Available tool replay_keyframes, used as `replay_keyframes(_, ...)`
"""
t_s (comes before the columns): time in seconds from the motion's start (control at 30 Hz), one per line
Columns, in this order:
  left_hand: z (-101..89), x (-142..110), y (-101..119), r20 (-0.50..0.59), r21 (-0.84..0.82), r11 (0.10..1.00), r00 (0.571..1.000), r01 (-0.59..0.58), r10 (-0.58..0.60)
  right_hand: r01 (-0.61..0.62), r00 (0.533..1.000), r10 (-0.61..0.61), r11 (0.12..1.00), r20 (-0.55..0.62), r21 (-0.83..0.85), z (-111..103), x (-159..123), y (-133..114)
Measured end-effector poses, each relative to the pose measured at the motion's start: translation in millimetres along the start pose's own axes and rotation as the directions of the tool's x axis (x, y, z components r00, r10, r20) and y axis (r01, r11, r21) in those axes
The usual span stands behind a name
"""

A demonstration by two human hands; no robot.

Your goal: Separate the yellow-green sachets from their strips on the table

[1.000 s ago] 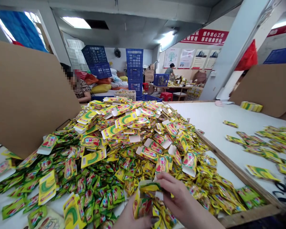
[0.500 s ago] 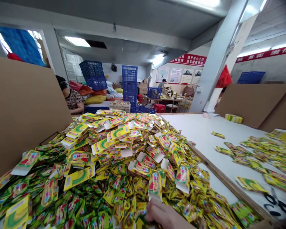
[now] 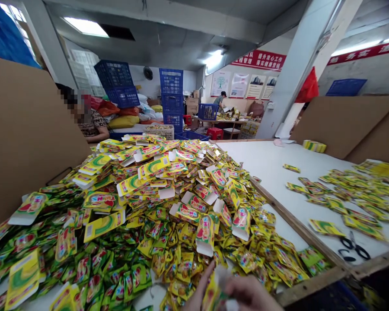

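At the bottom middle, a small yellow candy box with a white flap is held between my two hands, partly blurred. My left hand has its fingers along the box's left side. My right hand is closed at the box's right, fingers bent against its white end; whether a packet is in them is hidden. Just beyond lies a heap of yellow and green sachets. Many similar boxes with white flaps are piled on top of it, one box lying right above my hands.
A wooden strip divides the heap from a white tabletop with flat yellow packs and black scissors. Cardboard panels stand at the left and right. Behind are blue crates and two people.
My right hand has lifted from among the sachets, and my left hand has come into view. The yellow box now sits between them. The view has shifted slightly, and the heap appears higher.
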State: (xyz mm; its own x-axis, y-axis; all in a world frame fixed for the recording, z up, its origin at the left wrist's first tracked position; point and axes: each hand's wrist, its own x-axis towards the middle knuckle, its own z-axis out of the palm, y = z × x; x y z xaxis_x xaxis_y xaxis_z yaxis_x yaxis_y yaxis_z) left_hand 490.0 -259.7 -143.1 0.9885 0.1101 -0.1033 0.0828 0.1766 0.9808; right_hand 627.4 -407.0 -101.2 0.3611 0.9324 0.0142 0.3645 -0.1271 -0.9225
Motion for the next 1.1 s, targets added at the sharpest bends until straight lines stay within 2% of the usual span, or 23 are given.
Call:
replay_keyframes(0.03,-2.3,1.5,9.8,-0.019,0.071,0.996,0.999,-0.049,0.051,-0.039,0.987,0.027,0.996,-0.16,-0.077,-23.5,-2.8,-1.2)
replay_keyframes(0.07,-7.0,2.2,21.1,-0.054,0.177,0.98,0.993,-0.09,0.101,-0.058,0.963,0.001,0.977,-0.269,-0.204,-51.2,-4.2,-3.5)
replay_keyframes(0.1,-14.3,1.9,32.6,-0.118,0.311,0.945,0.983,-0.1,0.142,-0.089,0.914,-0.068,0.929,-0.401,-0.36,-80.6,-4.1,-6.4)
replay_keyframes(0.17,-35.5,-1.8,51.9,-0.258,0.608,0.792,0.933,-0.046,0.252,-0.284,0.755,-0.215,0.745,-0.62,-0.604,-132.3,0.1,-12.6)
replay_keyframes(0.2,-48.2,-5.2,58.0,-0.299,0.712,0.703,0.908,0.008,0.293,-0.385,0.691,-0.272,0.646,-0.67,-0.659,-148.4,4.1,-15.2)
replay_keyframes(0.23,-61.3,-9.4,61.1,-0.322,0.781,0.621,0.891,0.059,0.321,-0.433,0.663,-0.316,0.578,-0.679,-0.692,-155.1,9.2,-17.2)
replay_keyframes(0.27,-73.8,-14.4,61.7,-0.339,0.824,0.556,0.879,0.105,0.336,-0.428,0.677,-0.33,0.551,-0.658,-0.716,-151.3,15.3,-18.3)
replay_keyframes(0.3,-85.0,-19.9,60.0,-0.356,0.848,0.509,0.871,0.149,0.339,-0.376,0.726,-0.313,0.564,-0.612,-0.735,-137.4,22.2,-18.7)
replay_keyframes(0.37,-101.8,-31.6,53.1,-0.397,0.861,0.457,0.855,0.223,0.332,-0.214,0.867,-0.212,0.658,-0.45,-0.722,-85.8,37.5,-17.0)
replay_keyframes(0.4,-107.2,-37.2,49.0,-0.425,0.858,0.444,0.844,0.26,0.327,-0.177,0.922,-0.134,0.688,-0.363,-0.703,-53.3,45.5,-15.3)
replay_keyframes(0.43,-111.0,-42.2,45.0,-0.452,0.852,0.433,0.832,0.295,0.322,-0.186,0.954,-0.043,0.692,-0.297,-0.697,-20.1,53.4,-13.2)
replay_keyframes(0.5,-115.2,-49.5,38.4,-0.486,0.844,0.411,0.815,0.344,0.315,-0.223,0.962,0.044,0.698,-0.27,-0.68,37.9,68.3,-8.7)
replay_keyframes(0.53,-116.3,-51.7,35.8,-0.489,0.846,0.4,0.814,0.353,0.314,-0.233,0.961,0.062,0.708,-0.269,-0.667,59.3,74.7,-6.4)
replay_keyframes(0.6,-118.1,-52.9,31.7,-0.477,0.855,0.381,0.821,0.352,0.313,-0.234,0.959,0.064,0.732,-0.277,-0.64,83.8,84.3,-2.2)
replay_keyframes(0.67,-120.1,-50.7,29.2,-0.457,0.87,0.354,0.831,0.343,0.317,-0.227,0.958,0.057,0.749,-0.281,-0.623,87.0,87.9,0.8)
replay_keyframes(0.77,-123.9,-43.9,28.5,-0.406,0.908,0.259,0.849,0.33,0.338,-0.187,0.954,0.016,0.812,-0.3,-0.553,70.8,82.2,0.0)
replay_keyframes(0.83,-125.7,-39.2,30.4,-0.38,0.922,0.218,0.856,0.32,0.35,-0.115,0.946,-0.03,0.9,-0.322,-0.421,58.9,75.0,-5.0)
replay_keyframes(0.87,-125.7,-37.3,32.0,-0.385,0.919,0.227,0.851,0.321,0.356,-0.063,0.941,-0.05,0.946,-0.336,-0.317,55.1,71.8,-8.6)
replay_keyframes(0.93,-122.2,-35.5,36.5,-0.433,0.89,0.315,0.825,0.329,0.363,0.046,0.931,-0.066,0.997,-0.359,-0.064,52.9,68.5,-16.4)
replay_keyframes(1.0,-112.6,-36.3,42.0,-0.484,0.833,0.464,0.804,0.302,0.346,0.111,0.932,-0.035,0.975,-0.36,0.193,57.3,70.0,-22.4)
replay_keyframes(1.03,-105.6,-37.5,44.9,-0.491,0.795,0.546,0.808,0.264,0.325,0.121,0.936,-0.009,0.947,-0.351,0.298,61.1,72.2,-23.8)
replay_keyframes(1.1,-89.1,-40.3,50.1,-0.462,0.699,0.698,0.845,0.159,0.269,0.115,0.941,0.043,0.894,-0.337,0.434,70.1,77.0,-23.0)
